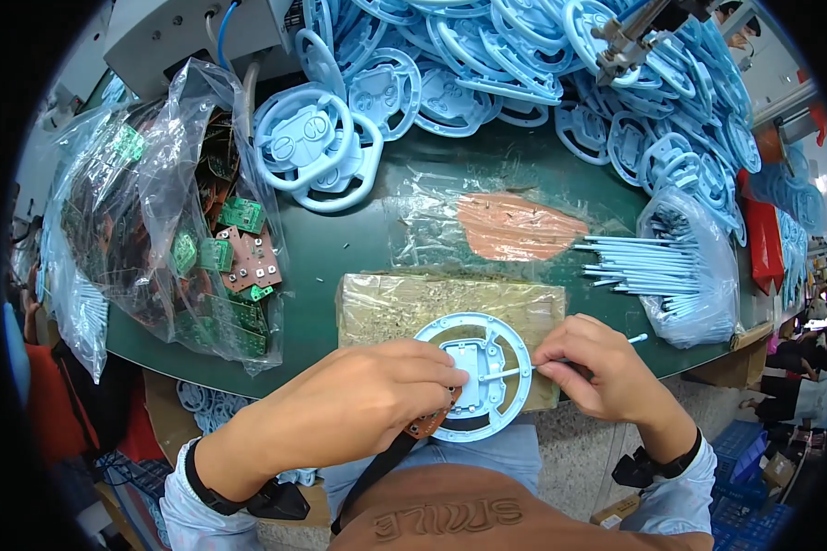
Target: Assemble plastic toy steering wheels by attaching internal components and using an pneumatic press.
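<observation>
A light blue toy steering wheel lies tilted at the near edge of a tape-wrapped block. My left hand is closed over its left side, fingertips on the centre panel. Below those fingers a brown circuit board pokes out, partly hidden by the hand. Between thumb and fingers, my right hand pinches a thin light blue plastic rod at the wheel's right rim. One end of the rod sticks out past the hand; the other seems to run through the rim toward the centre.
Clear bags of green and brown circuit boards stand at left. Many blue wheel shells are heaped along the back. A bundle of blue rods spills from a bag at right. Brown film is taped to the green table.
</observation>
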Tool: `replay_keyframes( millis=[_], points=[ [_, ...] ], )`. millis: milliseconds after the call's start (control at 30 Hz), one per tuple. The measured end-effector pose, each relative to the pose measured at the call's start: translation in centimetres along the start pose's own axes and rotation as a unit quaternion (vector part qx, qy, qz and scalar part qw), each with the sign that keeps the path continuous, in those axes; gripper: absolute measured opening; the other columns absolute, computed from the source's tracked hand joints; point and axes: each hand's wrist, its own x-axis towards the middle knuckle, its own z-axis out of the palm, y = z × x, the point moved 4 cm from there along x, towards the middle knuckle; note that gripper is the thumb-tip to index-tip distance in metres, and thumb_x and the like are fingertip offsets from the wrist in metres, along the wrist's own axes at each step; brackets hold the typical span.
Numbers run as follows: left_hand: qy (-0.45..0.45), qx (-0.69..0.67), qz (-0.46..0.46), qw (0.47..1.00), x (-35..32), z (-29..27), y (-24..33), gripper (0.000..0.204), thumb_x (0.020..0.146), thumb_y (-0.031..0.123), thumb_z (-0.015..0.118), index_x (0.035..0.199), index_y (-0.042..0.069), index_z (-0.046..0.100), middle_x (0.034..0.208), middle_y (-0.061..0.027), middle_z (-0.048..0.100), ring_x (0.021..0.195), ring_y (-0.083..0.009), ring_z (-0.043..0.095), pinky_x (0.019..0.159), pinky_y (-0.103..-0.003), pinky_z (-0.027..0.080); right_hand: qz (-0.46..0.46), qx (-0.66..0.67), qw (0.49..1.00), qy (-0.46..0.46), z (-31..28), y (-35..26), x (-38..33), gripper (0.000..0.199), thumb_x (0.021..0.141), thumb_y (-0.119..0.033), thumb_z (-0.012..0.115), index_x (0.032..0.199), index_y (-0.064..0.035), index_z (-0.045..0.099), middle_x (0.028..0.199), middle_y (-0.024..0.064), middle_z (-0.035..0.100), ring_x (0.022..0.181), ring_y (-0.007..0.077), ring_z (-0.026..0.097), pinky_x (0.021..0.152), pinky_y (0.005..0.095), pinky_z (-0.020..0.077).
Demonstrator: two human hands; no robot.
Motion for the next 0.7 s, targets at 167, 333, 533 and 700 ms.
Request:
replay_keyframes(
  millis=[167,333,533,700],
  points=[
    [0.021,-0.004,0.004,1.000,-0.1,0.2,0.3,0.021,0.068,-0.001,0.070,0.089,0.002,0.068,0.110,-0.0090,0.070,0.103,-0.0289,0.066,0.084,-0.038,0.056,0.006,-0.051,0.999,0.018,0.1,-0.5,-0.1,0.012,0.080,-0.003,0.070,0.090,-0.0054,0.065,0.087,0.0080,0.061,0.079,0.0293,0.059,0.068,0.0384,0.0487],
    [0.089,0.025,-0.031,0.995,-0.7,0.8,1.0,0.024,0.069,-0.001,0.070,0.092,0.001,0.068,0.111,-0.0104,0.068,0.105,-0.0291,0.066,0.087,-0.039,0.055,-0.028,-0.103,0.993,0.058,0.2,-1.1,-0.2,0.015,0.074,-0.002,0.072,0.088,-0.0058,0.066,0.084,0.0060,0.060,0.075,0.0263,0.059,0.060,0.0353,0.0484],
    [0.075,0.046,-0.029,0.996,-0.6,1.2,1.1,0.025,0.069,-0.003,0.068,0.094,0.000,0.067,0.110,-0.0102,0.068,0.105,-0.0293,0.066,0.088,-0.039,0.055,-0.052,-0.135,0.987,0.062,0.2,-1.4,-0.1,0.018,0.072,-0.002,0.073,0.088,-0.0062,0.067,0.084,0.0052,0.060,0.075,0.0248,0.059,0.058,0.0343,0.0485],
    [0.060,0.029,-0.017,0.998,-0.7,1.1,0.6,0.022,0.071,-0.001,0.067,0.093,0.000,0.066,0.109,-0.0110,0.067,0.104,-0.0289,0.065,0.087,-0.038,0.054,-0.053,-0.144,0.985,0.073,0.3,-1.5,-0.2,0.018,0.072,-0.002,0.074,0.088,-0.0067,0.067,0.084,0.0047,0.060,0.075,0.0246,0.059,0.057,0.0343,0.0487]
  ],
)
